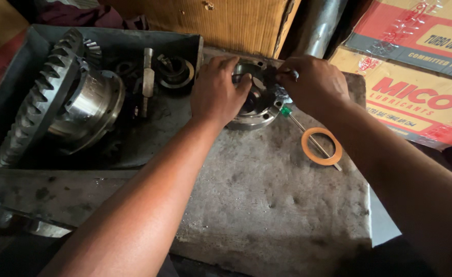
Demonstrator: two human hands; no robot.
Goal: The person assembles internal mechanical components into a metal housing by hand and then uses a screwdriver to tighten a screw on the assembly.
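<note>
A round metal housing (256, 105) with a wide bore sits at the far end of a grey slab (267, 195). My left hand (216, 92) rests on the housing's left rim, fingers curled over its edge. My right hand (313, 84) is at its right rim, pinching a small dark part (271, 77) over the bore. A screwdriver with a green handle (286, 111) lies just under my right hand, its shaft running toward the right. An orange ring (333, 154) lies on the slab around that shaft.
A dark metal tray (133, 149) at left holds a large toothed ring gear on a differential case (56, 102), a pin (148, 77) and a round part (175, 72). Cardboard boxes (415, 77) stand at right and behind.
</note>
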